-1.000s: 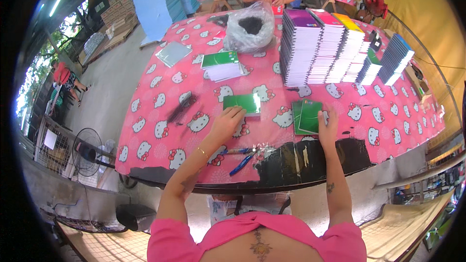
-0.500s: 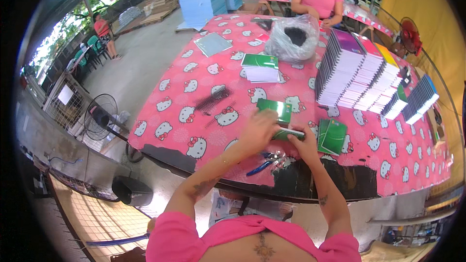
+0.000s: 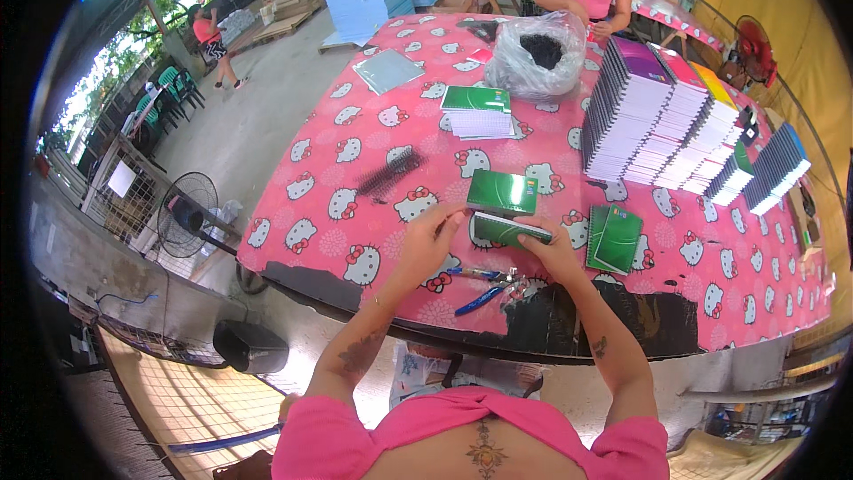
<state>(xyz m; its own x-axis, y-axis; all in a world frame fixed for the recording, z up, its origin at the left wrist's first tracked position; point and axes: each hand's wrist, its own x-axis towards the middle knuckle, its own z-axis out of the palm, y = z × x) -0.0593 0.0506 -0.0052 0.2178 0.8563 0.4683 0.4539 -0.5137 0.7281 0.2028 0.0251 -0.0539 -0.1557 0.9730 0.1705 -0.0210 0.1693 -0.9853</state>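
Gripping a small green-covered, white-paged notebook [image 3: 503, 230], the fingers of the right hand [image 3: 554, 251] hold it tilted above the pink, cat-patterned surface [image 3: 302, 222]. Just beside its left end is the left hand [image 3: 434, 236]; whether those fingers grip, I cannot tell. A glossy green-covered notebook [image 3: 502, 189] lies beyond.

Green plastic chairs [image 3: 184, 89] stand at ten o'clock, a round, dark-caged fan [image 3: 188, 215] at nine, a black bucket-shaped bin [image 3: 253, 347] at eight; at two, a round red fan [image 3: 753, 49] before a yellow curtain [image 3: 817, 58].
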